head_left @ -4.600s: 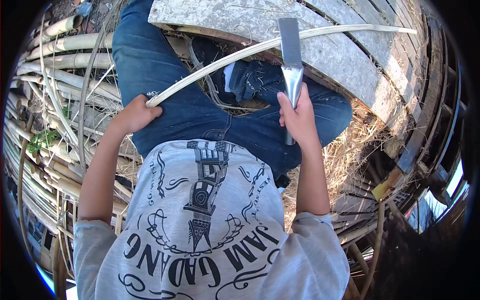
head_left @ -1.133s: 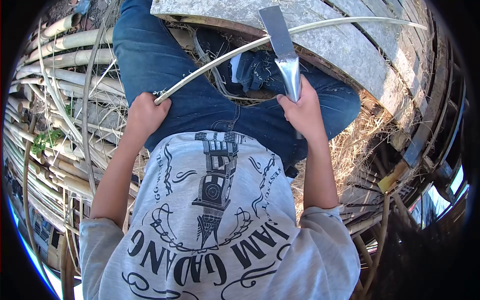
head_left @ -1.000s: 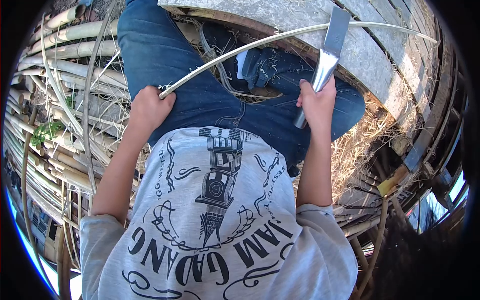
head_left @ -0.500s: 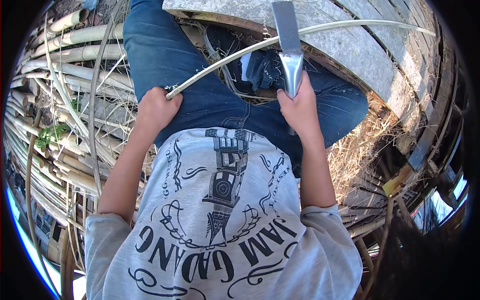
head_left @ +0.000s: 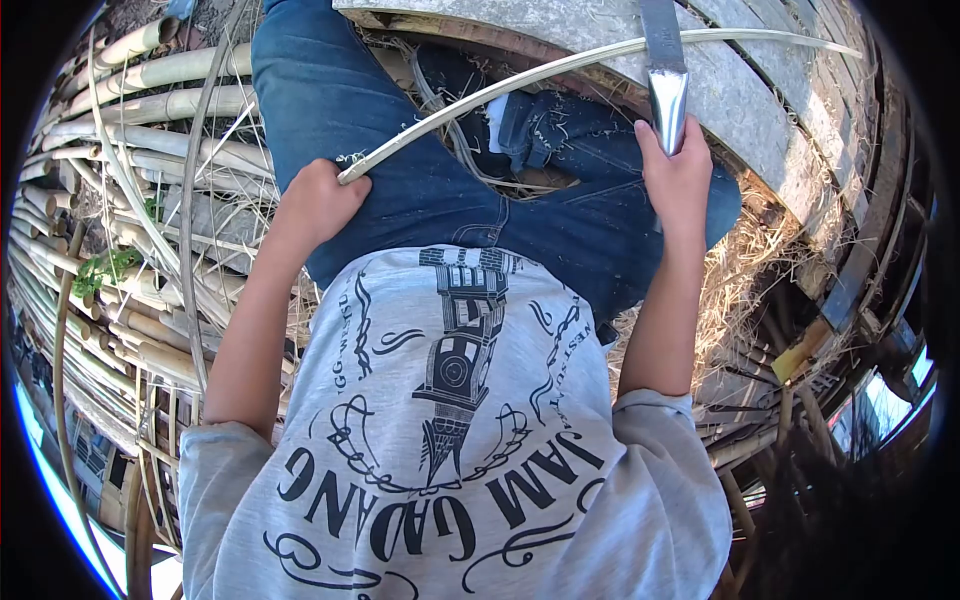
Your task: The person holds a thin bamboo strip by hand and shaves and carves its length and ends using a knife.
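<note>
My left hand (head_left: 322, 205) is closed around the near end of a long pale bamboo strip (head_left: 520, 78), close to my left thigh. The strip bows up and to the right across my lap, its far end over the wooden boards. My right hand (head_left: 680, 170) grips a knife (head_left: 665, 60) with a broad flat blade and a shiny metal collar; most of its handle is hidden in my fist. The blade crosses the strip well to the right of my left hand. A small curl of shaving sits beside my left fingers.
Grey wooden boards (head_left: 560, 25) lie ahead and to the right, with a raised edge near my legs. Many bamboo poles (head_left: 180, 105) are piled at the left. Dry shavings (head_left: 745, 290) cover the ground right of my hip. A green plant (head_left: 103, 272) pokes through the poles.
My right hand with the knife has moved right and slightly up along the bamboo strip, away from my left hand. My left hand still holds the strip's end, having shifted only slightly.
</note>
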Motion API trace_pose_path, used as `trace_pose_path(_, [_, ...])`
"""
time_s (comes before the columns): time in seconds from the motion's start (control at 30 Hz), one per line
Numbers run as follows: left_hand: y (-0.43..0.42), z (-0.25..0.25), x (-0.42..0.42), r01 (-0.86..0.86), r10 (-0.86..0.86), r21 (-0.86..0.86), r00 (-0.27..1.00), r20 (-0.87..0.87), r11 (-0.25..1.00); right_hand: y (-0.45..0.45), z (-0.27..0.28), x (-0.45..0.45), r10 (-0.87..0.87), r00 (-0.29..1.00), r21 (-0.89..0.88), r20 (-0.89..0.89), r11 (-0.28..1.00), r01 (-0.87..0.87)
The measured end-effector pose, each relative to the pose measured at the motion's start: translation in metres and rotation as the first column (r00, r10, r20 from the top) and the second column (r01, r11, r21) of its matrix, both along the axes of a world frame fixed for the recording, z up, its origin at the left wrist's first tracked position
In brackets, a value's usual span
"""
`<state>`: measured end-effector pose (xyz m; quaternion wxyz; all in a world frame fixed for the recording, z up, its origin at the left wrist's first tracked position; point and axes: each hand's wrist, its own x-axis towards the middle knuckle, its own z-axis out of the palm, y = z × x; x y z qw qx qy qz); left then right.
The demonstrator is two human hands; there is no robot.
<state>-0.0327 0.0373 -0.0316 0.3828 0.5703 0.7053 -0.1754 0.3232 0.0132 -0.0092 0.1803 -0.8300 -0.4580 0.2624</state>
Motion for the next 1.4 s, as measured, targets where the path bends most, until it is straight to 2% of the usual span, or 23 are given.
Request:
trace_pose_path(0.07, [0.004, -0.003, -0.004, -0.017, 0.019, -0.043, 0.998, 0.055, 0.999, 0.000, -0.007, -0.002, 0.025, 0.998, 0.008, 0.065, 1.000, -0.025])
trace_pose_path(0.13, [0.004, -0.009, -0.007, -0.024, 0.028, -0.060, 0.997, 0.070, 0.998, -0.007, -0.012, -0.023, 0.029, 0.992, -0.050, -0.125, 0.998, -0.035])
trace_pose_path(0.17, [0.004, -0.010, -0.009, -0.027, 0.033, -0.083, 0.996, 0.083, 0.996, -0.011, -0.008, -0.037, 0.142, 0.986, -0.064, -0.082, 0.987, -0.147])
trace_pose_path(0.2, [0.004, -0.010, -0.009, -0.028, 0.035, -0.081, 0.996, 0.083, 0.996, -0.016, -0.009, -0.048, 0.183, 0.977, -0.055, -0.112, 0.980, -0.190])
trace_pose_path(0.27, [0.004, -0.010, -0.009, -0.028, 0.036, -0.077, 0.994, 0.101, 0.997, -0.021, -0.006, -0.065, 0.241, 0.962, -0.158, -0.128, 0.952, -0.260])
trace_pose_path(0.4, [0.007, -0.006, -0.009, -0.034, 0.045, -0.128, 0.996, 0.081, 0.991, -0.019, -0.009, -0.052, 0.262, 0.960, -0.077, -0.102, 0.960, -0.270])
trace_pose_path(0.53, [0.005, -0.009, -0.010, -0.037, 0.048, -0.109, 0.993, 0.105, 0.993, -0.010, -0.014, -0.032, 0.028, 0.995, 0.008, -0.093, 1.000, -0.028])
trace_pose_path(0.7, [0.010, -0.008, -0.009, -0.031, 0.044, -0.126, 0.993, 0.106, 0.992, -0.022, -0.019, -0.052, 0.029, 0.997, 0.022, -0.077, 0.999, -0.027])
trace_pose_path(0.77, [0.009, -0.006, -0.007, -0.033, 0.047, -0.120, 0.992, 0.114, 0.992, -0.022, -0.012, -0.049, 0.043, 0.993, -0.040, -0.108, 0.998, -0.047])
trace_pose_path(0.87, [0.009, -0.005, -0.007, -0.034, 0.049, -0.117, 0.990, 0.131, 0.993, -0.027, -0.013, -0.055, 0.016, 0.985, -0.024, -0.172, 0.999, -0.021])
trace_pose_path(0.93, [0.009, -0.004, -0.006, -0.042, 0.059, -0.118, 0.989, 0.136, 0.992, -0.038, -0.013, -0.075, 0.216, 0.963, -0.162, -0.159, 0.957, -0.241])
trace_pose_path(1.03, [0.011, -0.009, -0.006, -0.055, 0.076, -0.132, 0.984, 0.158, 0.990, -0.041, -0.019, -0.088, 0.151, 0.946, -0.100, -0.287, 0.977, -0.186])
trace_pose_path(1.13, [0.006, -0.005, -0.009, -0.056, 0.074, -0.123, 0.986, 0.149, 0.991, -0.031, -0.017, -0.076, 0.115, 0.951, -0.003, -0.289, 0.993, -0.121])
trace_pose_path(1.2, [0.010, -0.005, -0.007, -0.049, 0.061, -0.085, 0.986, 0.153, 0.995, -0.021, -0.017, -0.056, 0.048, 0.982, 0.019, -0.184, 0.999, -0.046])
trace_pose_path(1.27, [0.012, -0.008, -0.011, -0.050, 0.107, -0.214, 0.960, 0.260, 0.975, -0.018, -0.017, -0.048, 0.044, 0.991, 0.059, -0.123, 0.998, -0.037])
trace_pose_path(1.3, [0.010, -0.007, -0.008, -0.053, 0.108, -0.211, 0.959, 0.261, 0.976, -0.022, -0.014, -0.053, 0.105, 0.986, 0.006, -0.131, 0.994, -0.105])
trace_pose_path(1.37, [0.006, -0.006, 0.002, -0.052, 0.056, -0.026, 0.976, 0.210, 0.998, -0.035, -0.013, -0.076, 0.222, 0.965, -0.138, -0.137, 0.961, -0.241])
trace_pose_path(1.4, [0.009, -0.008, 0.001, -0.051, 0.055, -0.025, 0.976, 0.213, 0.998, -0.041, -0.012, -0.083, 0.180, 0.961, -0.089, -0.208, 0.975, -0.202])
